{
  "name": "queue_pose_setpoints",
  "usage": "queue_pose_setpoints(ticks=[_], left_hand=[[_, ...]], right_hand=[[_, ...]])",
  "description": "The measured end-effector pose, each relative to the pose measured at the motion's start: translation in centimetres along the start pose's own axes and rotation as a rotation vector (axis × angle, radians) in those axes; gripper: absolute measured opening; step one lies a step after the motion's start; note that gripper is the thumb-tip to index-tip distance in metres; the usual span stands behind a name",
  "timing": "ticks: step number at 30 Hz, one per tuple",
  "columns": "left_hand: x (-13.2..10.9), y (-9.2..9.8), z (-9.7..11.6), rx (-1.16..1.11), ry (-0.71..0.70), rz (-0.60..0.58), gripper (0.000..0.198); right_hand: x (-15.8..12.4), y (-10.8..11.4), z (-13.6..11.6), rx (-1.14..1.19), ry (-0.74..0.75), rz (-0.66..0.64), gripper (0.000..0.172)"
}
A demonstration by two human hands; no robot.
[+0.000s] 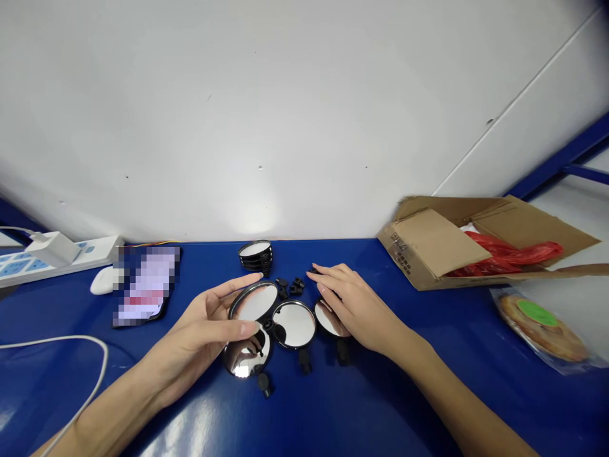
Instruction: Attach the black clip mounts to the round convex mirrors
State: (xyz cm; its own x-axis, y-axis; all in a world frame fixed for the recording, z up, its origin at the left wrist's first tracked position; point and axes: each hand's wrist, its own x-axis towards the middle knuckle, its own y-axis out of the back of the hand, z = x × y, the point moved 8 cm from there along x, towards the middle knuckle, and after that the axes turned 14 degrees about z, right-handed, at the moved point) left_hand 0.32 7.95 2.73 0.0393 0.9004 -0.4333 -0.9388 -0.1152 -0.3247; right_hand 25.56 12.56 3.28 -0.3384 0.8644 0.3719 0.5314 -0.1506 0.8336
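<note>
Mirror (pixel 257 302) sits clamped in left hand (pixel 209 324), near right hand (pixel 359 301), whose grip is unclear.

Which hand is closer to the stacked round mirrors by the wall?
Left. The left hand, holding a round mirror, has a fingertip just in front of the stack; the right hand is farther off, to its right, over another mirror.

No text legible, dark print (pixel 403 260) on cardboard box (pixel 442 241) too small to read

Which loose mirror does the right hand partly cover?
The rightmost mirror, partly covered by the right hand; the middle mirror, upper-left mirror and lower-left mirror are clear of that hand.
</note>
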Motion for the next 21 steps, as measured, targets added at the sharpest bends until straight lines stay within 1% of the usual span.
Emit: queue_pose_setpoints(ticks=[5,8,10,13,15,18,21], left_hand=[[0.5,0.8,0.9,0.023,-0.141,0.126,0.097],[0.7,1.2,0.9,0.058,-0.185,0.178,0.099],[0.9,1.4,0.7,0.073,-0.191,0.188,0.091],[1.1,1.7,0.5,0.109,-0.226,0.209,0.065],[1.2,2.0,0.5,0.142,-0.258,0.230,0.057],[1.2,1.9,0.2,0.139,-0.259,0.226,0.058],[0.8,1.0,-0.3,0.085,-0.199,0.162,0.052]], right_hand=[[0.2,0.5,0.6,-0.001,-0.011,0.084,0.044],[0.5,0.9,0.9,0.035,-0.051,0.144,0.038],[0.6,1.6,1.0,0.073,-0.076,0.215,0.034],[0.7,2.7,0.6,0.157,-0.091,0.325,0.027],[0.6,3.3,0.2,0.219,-0.089,0.365,0.023],[0.6,3.5,-0.7,0.310,-0.084,0.357,0.022],[0.4,3.1,-1.5,0.417,-0.136,0.291,0.024]])
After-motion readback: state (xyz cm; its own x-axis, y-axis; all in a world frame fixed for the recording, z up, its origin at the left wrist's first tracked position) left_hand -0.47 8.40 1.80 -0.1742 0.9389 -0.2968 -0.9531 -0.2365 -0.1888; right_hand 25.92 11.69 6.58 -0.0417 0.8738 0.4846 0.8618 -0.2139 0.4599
